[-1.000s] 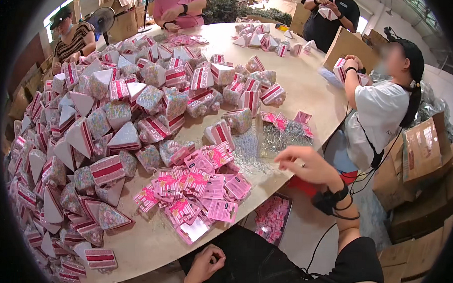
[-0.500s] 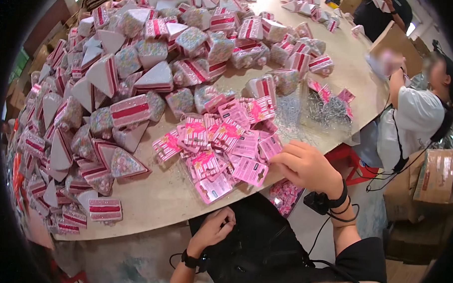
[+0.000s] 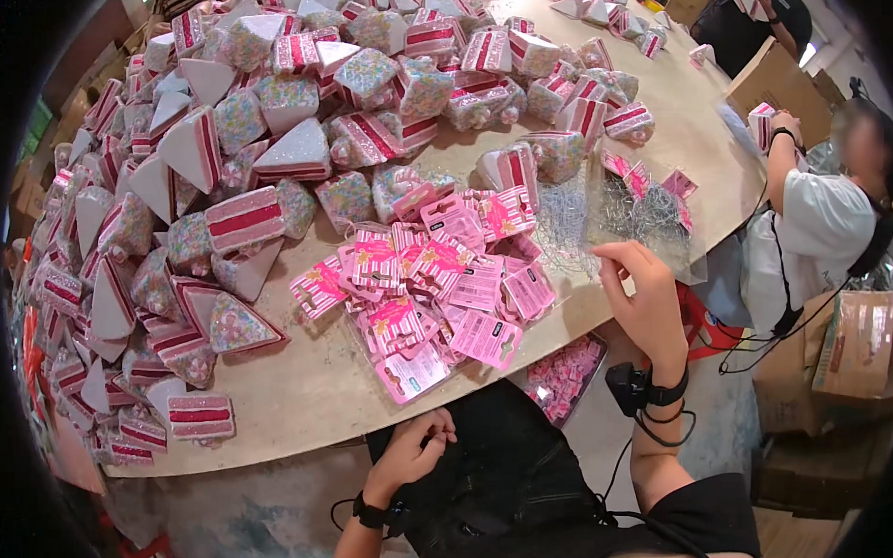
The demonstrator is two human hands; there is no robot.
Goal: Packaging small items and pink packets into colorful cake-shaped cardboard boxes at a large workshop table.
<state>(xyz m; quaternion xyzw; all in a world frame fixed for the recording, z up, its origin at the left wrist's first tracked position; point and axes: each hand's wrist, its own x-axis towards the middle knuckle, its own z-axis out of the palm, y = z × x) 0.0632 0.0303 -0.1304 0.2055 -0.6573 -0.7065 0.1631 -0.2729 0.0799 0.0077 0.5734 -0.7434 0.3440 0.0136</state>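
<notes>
My right hand (image 3: 646, 298) hovers above the table edge, just in front of a pile of thin silver wire ties (image 3: 566, 222). Its thumb and forefinger bend toward each other in a pinch; anything fine between them is too small to make out. Lower down, my left hand (image 3: 413, 449) rests at the near table edge over my dark lap, fingers curled in, so what they hold, if anything, is hidden. Between and beyond the hands lies a heap of pink striped cardboard hang tags (image 3: 437, 269). Behind the tags stands a glittery cake-slice ornament (image 3: 509, 171).
A large heap of pink and white cake-slice ornaments (image 3: 262, 214) covers the table's left and back. A clear bag of wire ties (image 3: 635, 222) lies at the right. Below the edge sits a box of small pink pieces (image 3: 568, 375). A co-worker (image 3: 812, 228) works at the right, near cardboard boxes (image 3: 857, 347).
My right hand has left the edge of the tag heap and moved right and away, toward the wire ties. My left hand has stayed nearly still. The co-worker's hands have shifted.
</notes>
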